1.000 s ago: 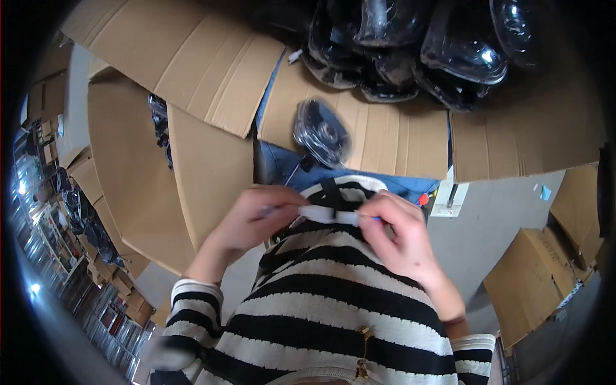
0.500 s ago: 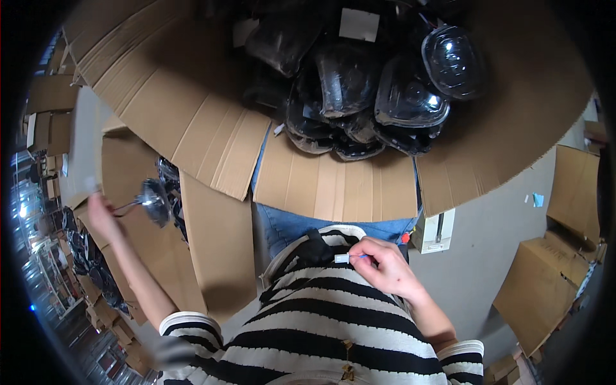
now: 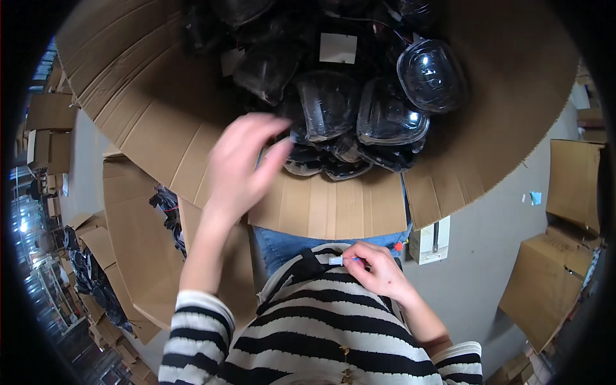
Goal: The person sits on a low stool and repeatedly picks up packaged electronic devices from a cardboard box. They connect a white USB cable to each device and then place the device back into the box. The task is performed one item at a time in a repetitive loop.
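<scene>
Left hand (image 3: 247, 163) reaches over the near flap of the big cardboard box (image 3: 333, 208), fingers spread and holding nothing, just short of the black bagged parts (image 3: 333, 106) piled inside. Right hand (image 3: 375, 269) pinches a small white connector (image 3: 337, 260) against the striped shirt (image 3: 321, 333).

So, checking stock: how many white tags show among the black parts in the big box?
2: one white tag at the top, a duller one left of it. Others may be buried.

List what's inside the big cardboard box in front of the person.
The big cardboard box holds a heap of dark rounded parts in clear plastic bags, with a white tag on top. The left hand reaches over them. Lower layers and the box bottom are covered.
</scene>
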Tool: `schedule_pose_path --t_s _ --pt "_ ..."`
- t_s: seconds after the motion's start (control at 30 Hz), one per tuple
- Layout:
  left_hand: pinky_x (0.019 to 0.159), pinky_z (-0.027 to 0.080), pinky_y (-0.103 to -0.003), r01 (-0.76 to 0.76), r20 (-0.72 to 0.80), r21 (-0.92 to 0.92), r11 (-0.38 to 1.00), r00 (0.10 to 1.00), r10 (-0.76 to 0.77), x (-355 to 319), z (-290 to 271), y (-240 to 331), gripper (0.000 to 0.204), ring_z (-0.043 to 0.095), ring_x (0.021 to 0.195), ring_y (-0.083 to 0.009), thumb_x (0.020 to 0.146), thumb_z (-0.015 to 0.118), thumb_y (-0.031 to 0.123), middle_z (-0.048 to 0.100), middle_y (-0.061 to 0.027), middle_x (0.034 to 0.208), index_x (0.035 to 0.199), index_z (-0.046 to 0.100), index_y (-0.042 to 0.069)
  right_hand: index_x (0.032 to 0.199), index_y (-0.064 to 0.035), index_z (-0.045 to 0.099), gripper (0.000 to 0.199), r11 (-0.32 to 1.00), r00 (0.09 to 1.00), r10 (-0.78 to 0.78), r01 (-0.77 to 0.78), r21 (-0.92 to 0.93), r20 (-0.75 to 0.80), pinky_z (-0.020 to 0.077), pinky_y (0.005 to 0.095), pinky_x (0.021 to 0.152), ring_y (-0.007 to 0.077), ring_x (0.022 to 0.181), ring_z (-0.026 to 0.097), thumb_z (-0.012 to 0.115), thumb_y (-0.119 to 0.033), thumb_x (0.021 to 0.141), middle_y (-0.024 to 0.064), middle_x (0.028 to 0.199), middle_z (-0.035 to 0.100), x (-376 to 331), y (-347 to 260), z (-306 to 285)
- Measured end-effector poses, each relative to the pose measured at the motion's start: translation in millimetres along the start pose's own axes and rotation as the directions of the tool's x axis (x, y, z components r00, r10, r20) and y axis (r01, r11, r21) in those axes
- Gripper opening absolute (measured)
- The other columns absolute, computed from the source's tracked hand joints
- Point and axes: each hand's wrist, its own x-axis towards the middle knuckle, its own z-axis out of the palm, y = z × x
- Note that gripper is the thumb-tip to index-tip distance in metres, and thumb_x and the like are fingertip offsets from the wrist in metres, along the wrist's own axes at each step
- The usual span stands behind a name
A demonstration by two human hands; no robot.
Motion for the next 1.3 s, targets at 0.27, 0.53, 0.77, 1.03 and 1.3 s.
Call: schedule_pose_path --t_s 0.27,0.53,0.77,1.03,1.3 --pt "0.075 0.045 -0.038 0.05 0.622 0.474 0.879 0.688 -0.375 103 130 -63 0.053 0.055 0.089 -0.0298 0.069 0.059 0.046 0.057 -0.0142 0.097 0.102 0.055 0.005 0.078 -0.0016 0.054 0.007 0.999 0.997 0.044 -0.042 0.031 -0.066 0.0384 0.0282 0.049 0.0178 0.052 0.048 0.055 -0.008 0.076 0.0089 0.065 0.053 -19 10 -3" --pt "0.069 0.042 -0.038 0.115 0.317 0.166 0.979 0.934 -0.163 -2 58 -2 0.049 0.052 0.08 -0.031 0.066 0.066 0.027 0.055 -0.0153 0.086 0.106 0.049 0.004 0.078 -0.0012 0.054 0.006 0.999 0.998 0.037 -0.035 0.038 -0.051 0.0387 0.0278 0.048 0.0179 0.051 0.049 0.056 -0.006 0.075 0.0092 0.066 0.054 -5 12 -10" --pt "0.063 0.034 -0.036 0.106 0.484 0.208 0.972 0.853 -0.196 -138 54 21 0.043 0.046 0.066 -0.0268 0.064 0.068 0.023 0.048 -0.0086 0.073 0.099 0.05 0.007 0.079 -0.001 0.054 0.006 0.996 0.998 0.058 -0.056 0.066 -0.02 0.0379 0.025 0.05 0.015 0.055 0.049 0.055 -0.006 0.076 0.0084 0.07 0.054 3 12 -9" --pt "0.059 0.034 -0.031 -0.159 0.27 0.058 0.986 0.953 0.138 -161 44 32 0.04 0.047 0.067 -0.0157 0.061 0.069 0.017 0.049 0.0002 0.073 0.097 0.055 0.01 0.088 -0.0022 0.053 0.008 0.631 0.977 0.21 -0.16 0.759 0.032 0.0373 0.0203 0.059 0.0079 0.066 0.044 0.049 -0.006 0.083 0.0087 0.118 0.046 35 73 -9" --pt "0.065 0.029 -0.027 -0.294 0.251 0.116 0.949 0.933 0.259 -165 29 31 0.031 0.046 0.068 -0.0123 0.063 0.063 0.018 0.048 0.0022 0.075 0.094 0.059 0.018 0.094 -0.0015 0.052 0.013 0.432 0.921 0.388 -0.155 0.888 -0.027 0.0372 0.0206 0.055 0.0082 0.063 0.044 0.05 -0.008 0.084 0.0085 0.108 0.05 25 73 -20"
